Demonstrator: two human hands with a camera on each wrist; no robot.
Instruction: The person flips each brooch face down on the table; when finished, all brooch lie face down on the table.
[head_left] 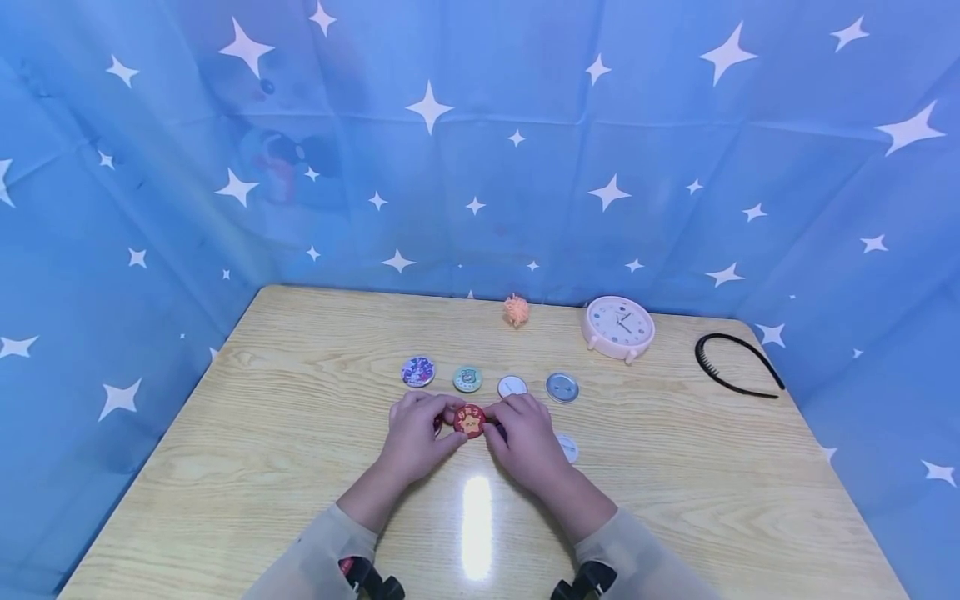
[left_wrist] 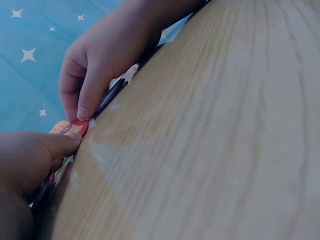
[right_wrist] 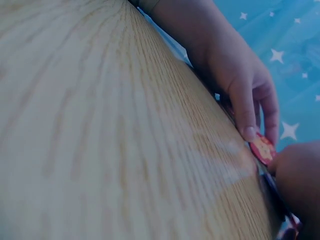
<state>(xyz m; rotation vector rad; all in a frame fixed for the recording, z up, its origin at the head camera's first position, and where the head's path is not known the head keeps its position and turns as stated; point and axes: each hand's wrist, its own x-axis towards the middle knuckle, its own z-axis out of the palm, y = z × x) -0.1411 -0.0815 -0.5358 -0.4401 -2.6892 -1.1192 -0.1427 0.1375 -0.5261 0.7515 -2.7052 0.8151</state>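
A round red pin badge point(head_left: 470, 421) with yellow lettering and a cartoon figure lies face up between the two hands. My left hand point(head_left: 420, 432) pinches its left edge with thumb and fingers. From the other side, my right hand point(head_left: 527, 440) pinches the right edge between thumb and forefinger. The left wrist view shows both thumbs on the red badge point(left_wrist: 80, 126); it appears tilted in the right wrist view. Another badge point(head_left: 438, 426) is mostly hidden under the left hand, and a dark rim shows beneath the right fingers.
Beyond the hands lie a purple badge point(head_left: 417, 372), a green badge point(head_left: 467, 379), a white disc point(head_left: 512, 385) and a silver badge back point(head_left: 562, 387). Another white disc point(head_left: 567, 448) sits beside the right hand. Farther back are a pink clock point(head_left: 619, 327), a peach pom-pom point(head_left: 516, 310) and a black headband point(head_left: 705, 360).
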